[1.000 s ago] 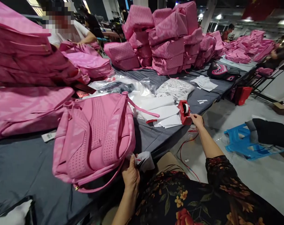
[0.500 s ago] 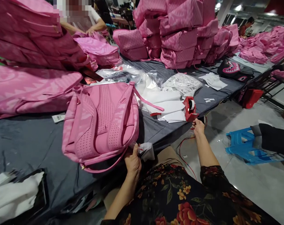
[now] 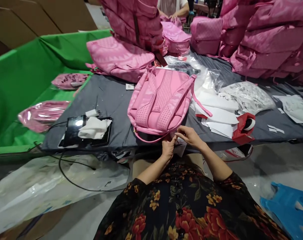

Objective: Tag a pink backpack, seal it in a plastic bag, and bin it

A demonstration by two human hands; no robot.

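A pink patterned backpack (image 3: 161, 100) lies on the dark cloth-covered table, its straps and dotted back panel facing up. Just below its near right corner, my left hand (image 3: 167, 147) is closed on a thin white sheet (image 3: 180, 147) that hangs at the table edge. My right hand (image 3: 190, 136) has come close beside it, thumb and fingers pinched together near the left fingertips. Whatever the right fingers hold is too small to make out. To the right, a red tape dispenser (image 3: 242, 128) with a white roll stands by a stack of white papers (image 3: 218, 115).
Pink backpacks (image 3: 273, 43) are piled at the back right, with more at the back left. Left of me is a green bin (image 3: 29, 66) holding bagged pink items. A black tablet (image 3: 75, 130) and white cloth (image 3: 94, 127) lie nearby. A blue stool (image 3: 286, 206) stands at lower right.
My right hand has left the tape dispenser and moved left to meet my left hand by the backpack corner. The view has swung left, bringing the green bin into sight.
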